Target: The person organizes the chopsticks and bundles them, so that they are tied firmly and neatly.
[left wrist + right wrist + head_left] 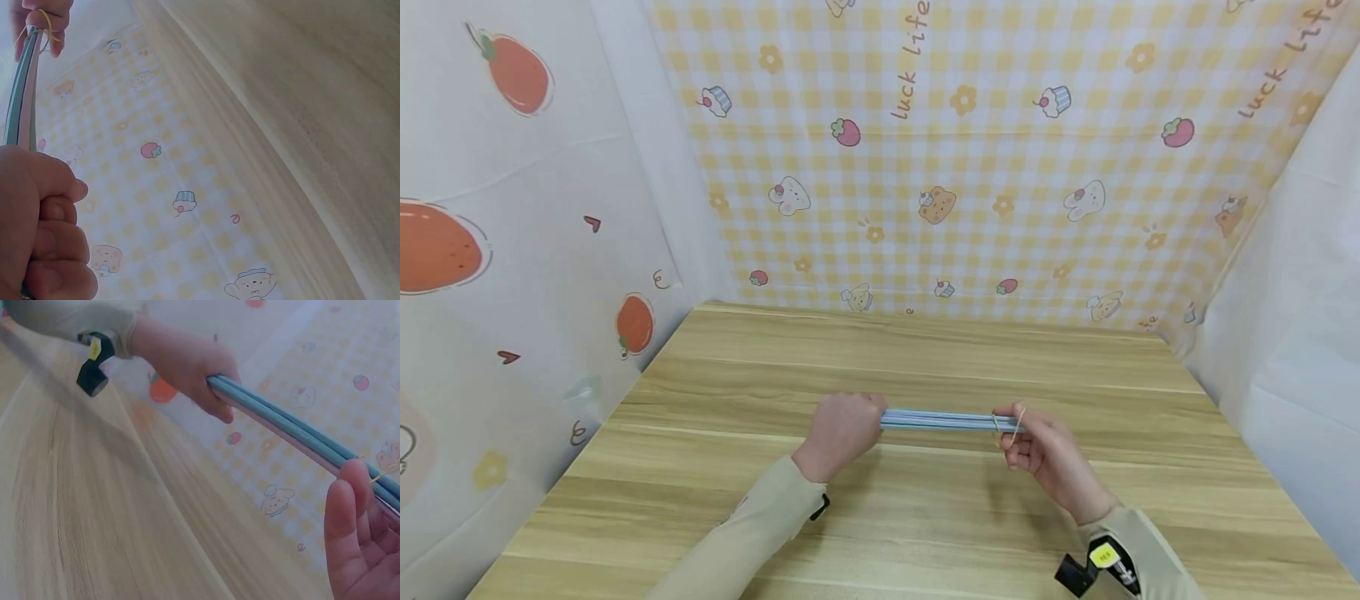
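A slim bundle of blue, teal and pink chopsticks (pixel 936 420) is held level above the table. My left hand (pixel 846 429) grips it at one end, the fist wrapped round the sticks (pixel 22 106). Around the other end loops a thin yellowish rubber band (pixel 997 425). My right hand (pixel 1056 458) is at that end, its thumb and fingers pinching at the band and the sticks. In the right wrist view the fingertips of the right hand (pixel 362 537) lie against the bundle (pixel 287 425), beside the band. The gripped left end is hidden inside the fist.
A light wood-grain table (pixel 925 517) lies beneath both hands. Behind it hangs a yellow checked cloth (pixel 940 158) with printed cartoons. White cloths stand at the left (pixel 550 192) and right (pixel 1292 292). A black camera mount (pixel 1075 575) sits on the right wrist.
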A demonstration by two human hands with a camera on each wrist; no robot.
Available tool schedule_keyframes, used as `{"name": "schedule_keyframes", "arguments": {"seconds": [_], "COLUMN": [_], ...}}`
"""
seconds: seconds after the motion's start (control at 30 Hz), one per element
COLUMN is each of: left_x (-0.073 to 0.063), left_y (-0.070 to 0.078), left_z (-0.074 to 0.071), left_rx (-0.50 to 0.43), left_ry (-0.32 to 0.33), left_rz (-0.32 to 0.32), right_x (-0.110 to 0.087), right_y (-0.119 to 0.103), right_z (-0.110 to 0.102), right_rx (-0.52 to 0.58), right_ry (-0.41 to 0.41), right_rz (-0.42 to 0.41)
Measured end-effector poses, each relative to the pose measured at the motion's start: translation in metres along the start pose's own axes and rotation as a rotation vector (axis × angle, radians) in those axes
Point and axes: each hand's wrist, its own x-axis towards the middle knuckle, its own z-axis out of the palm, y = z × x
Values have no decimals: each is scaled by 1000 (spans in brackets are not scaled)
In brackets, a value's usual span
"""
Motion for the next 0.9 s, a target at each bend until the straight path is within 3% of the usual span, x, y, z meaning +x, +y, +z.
{"name": "schedule_keyframes", "arguments": {"seconds": [0.13, 0.33, 0.63, 0.8, 0.9], "left_x": [2, 3, 1, 0, 0], "left_y": [1, 3, 0, -2, -4], "left_z": [-2, -4, -2, -1, -1], "left_rx": [-12, -11, -1, 35, 58], "left_ry": [23, 12, -31, -68, -68], "left_rz": [16, 12, -18, -40, -49], "right_x": [2, 3, 0, -4, -6], "right_y": [-3, -5, 0, 10, 18], "right_z": [6, 8, 4, 5, 9], "right_rx": [-121, -138, 39, 192, 178], "right_ry": [102, 101, -125, -140, -68], "right_rz": [65, 79, -50, -84, -73]}}
